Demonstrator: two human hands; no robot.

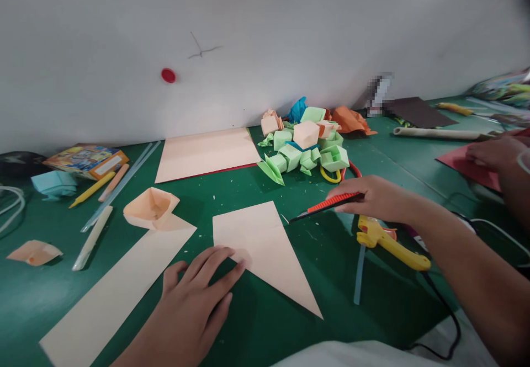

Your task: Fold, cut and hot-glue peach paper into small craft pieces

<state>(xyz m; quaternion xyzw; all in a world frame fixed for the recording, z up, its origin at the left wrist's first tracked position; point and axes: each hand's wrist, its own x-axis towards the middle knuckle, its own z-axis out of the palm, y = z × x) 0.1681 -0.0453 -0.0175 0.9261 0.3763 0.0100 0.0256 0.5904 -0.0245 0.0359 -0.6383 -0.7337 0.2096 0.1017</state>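
Note:
My left hand (202,292) rests on the table with its fingers apart, the fingertips on the lower left edge of a peach paper piece (260,240) that tapers to a point at lower right. Just beyond that paper's right side, my right hand (364,193) grips an orange and black cutter knife (327,204), its tip pointing left, close to the paper's upper right corner. To the left lies a long pale paper strip (120,295), with a folded peach paper box (153,208) at its upper end.
Folded green and peach paper shapes (292,154) are heaped by the wall. A yellow glue gun (387,243) with a cord lies under my right forearm. Scissors handles (331,175) show behind my right hand. Another person's hand (497,154) is on red paper (467,165) at right.

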